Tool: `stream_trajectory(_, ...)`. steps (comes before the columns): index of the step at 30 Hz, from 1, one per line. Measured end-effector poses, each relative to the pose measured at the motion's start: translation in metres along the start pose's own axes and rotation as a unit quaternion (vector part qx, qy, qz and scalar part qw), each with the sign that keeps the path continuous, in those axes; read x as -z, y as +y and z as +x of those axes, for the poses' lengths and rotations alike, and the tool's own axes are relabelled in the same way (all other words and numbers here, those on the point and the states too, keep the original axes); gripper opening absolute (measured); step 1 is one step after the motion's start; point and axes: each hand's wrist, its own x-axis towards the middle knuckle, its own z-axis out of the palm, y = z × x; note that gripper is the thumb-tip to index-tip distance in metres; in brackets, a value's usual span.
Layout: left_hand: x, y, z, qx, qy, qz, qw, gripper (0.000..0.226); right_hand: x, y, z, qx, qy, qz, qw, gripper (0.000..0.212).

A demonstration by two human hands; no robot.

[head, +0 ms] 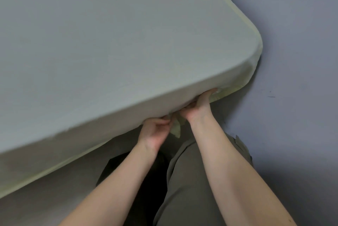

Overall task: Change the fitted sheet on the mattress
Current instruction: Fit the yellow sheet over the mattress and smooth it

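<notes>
A pale green fitted sheet (113,46) covers the top and near side of the mattress, pulled smooth around the rounded corner (254,50) at the right. My left hand (155,130) pinches a loose flap of the sheet's hem below the mattress's lower edge. Just to its right, my right hand (199,105) grips the hem under the mattress near the corner, its fingertips hidden beneath the fabric.
A grey-blue wall (292,61) stands close along the mattress's right side. My legs in olive trousers (192,180) are directly below the hands. A light bed base or floor (64,185) shows under the mattress edge at the left.
</notes>
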Motion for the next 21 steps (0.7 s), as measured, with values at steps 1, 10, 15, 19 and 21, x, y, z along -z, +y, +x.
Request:
stream_trajectory(1,-0.006,0.000,0.003,0.005,0.003,-0.010,1.000,0.064,0.001,0.000,0.000,-0.007,-0.005,0.001,1.000,0.095)
stream_trajectory(10,-0.010,0.001,0.012,0.008,0.017,-0.058,0.998,0.073,0.035,-0.020,-0.001,-0.078,0.132,-0.169,0.974,0.047)
stream_trajectory(15,-0.011,0.001,0.009,0.008,0.017,-0.038,0.999,0.057,0.053,0.007,-0.008,-0.208,0.162,-0.265,0.927,0.003)
stream_trajectory(19,-0.014,0.002,0.007,0.013,0.017,-0.050,0.999,0.056,0.039,0.023,0.004,-0.090,0.085,-0.300,0.946,0.012)
stream_trajectory(21,-0.016,0.003,0.005,0.017,0.017,-0.061,0.998,0.060,0.038,0.023,0.007,-0.002,0.107,-0.284,0.953,0.016)
